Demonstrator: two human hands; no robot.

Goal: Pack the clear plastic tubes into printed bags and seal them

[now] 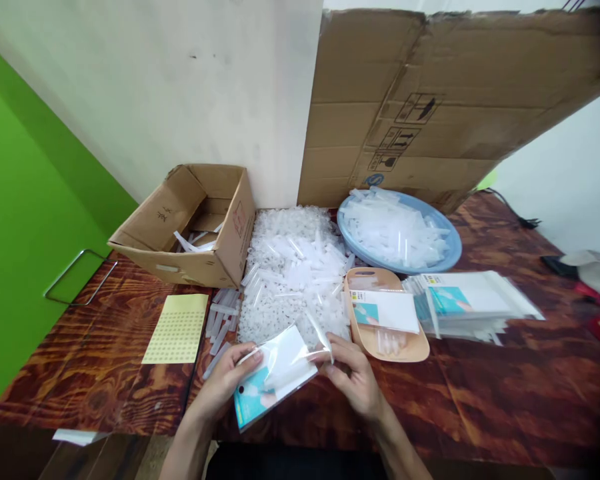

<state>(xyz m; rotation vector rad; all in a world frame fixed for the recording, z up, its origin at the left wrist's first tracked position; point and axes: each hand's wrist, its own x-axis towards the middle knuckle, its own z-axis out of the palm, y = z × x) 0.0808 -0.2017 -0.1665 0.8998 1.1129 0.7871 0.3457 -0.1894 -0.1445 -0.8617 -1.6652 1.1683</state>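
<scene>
My left hand [227, 380] grips the left edge of a clear plastic packet [273, 377] with a white and light-blue card inside. My right hand [353, 373] pinches the packet's open top edge together with a small clear plastic tube [320, 337] at its mouth. Both hands hover just above the wooden table's [480, 393] near edge. Right behind them lies a big heap of clear plastic tubes [295, 267].
An open cardboard box [190, 223] sits at the left, a yellow sticker sheet [177, 327] in front of it. A beige tray [387, 323] holds a packet, a blue basin [405, 230] holds tubes, a stack of packets [473, 300] lies right. Flattened cardboard [430, 100] leans behind.
</scene>
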